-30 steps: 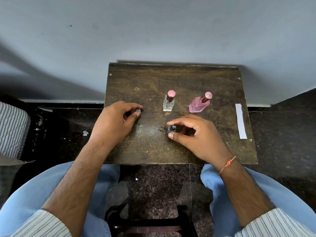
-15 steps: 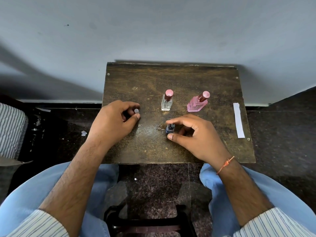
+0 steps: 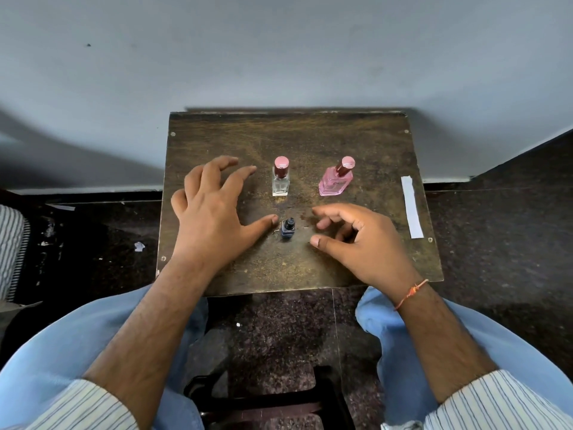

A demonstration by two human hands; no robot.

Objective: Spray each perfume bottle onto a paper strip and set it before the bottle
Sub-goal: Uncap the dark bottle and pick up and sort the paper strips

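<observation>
On the dark wooden table (image 3: pixel 310 141) stand three perfume bottles. A clear bottle with a pink cap (image 3: pixel 281 178) is at the middle. A pink bottle (image 3: pixel 336 179) leans to its right. A small dark blue bottle (image 3: pixel 288 229) stands nearer me, uncapped, between my hands. My left hand (image 3: pixel 210 212) hovers with fingers spread, its thumb tip just left of the blue bottle; any cap under it is hidden. My right hand (image 3: pixel 359 240) is open and loosely curled to the right of that bottle, not touching it. A white paper strip (image 3: pixel 411 206) lies at the table's right edge.
A grey wall rises right behind the table. Dark speckled floor surrounds it, with a small paper scrap (image 3: pixel 139 246) on the left. My blue-trousered knees sit under the near edge. A striped cloth (image 3: pixel 12 243) shows at far left.
My right hand has let go of the small blue bottle and drawn back to the right. My left hand has opened, spread its fingers and shifted toward the bottle; the small cap it pinched is out of sight.
</observation>
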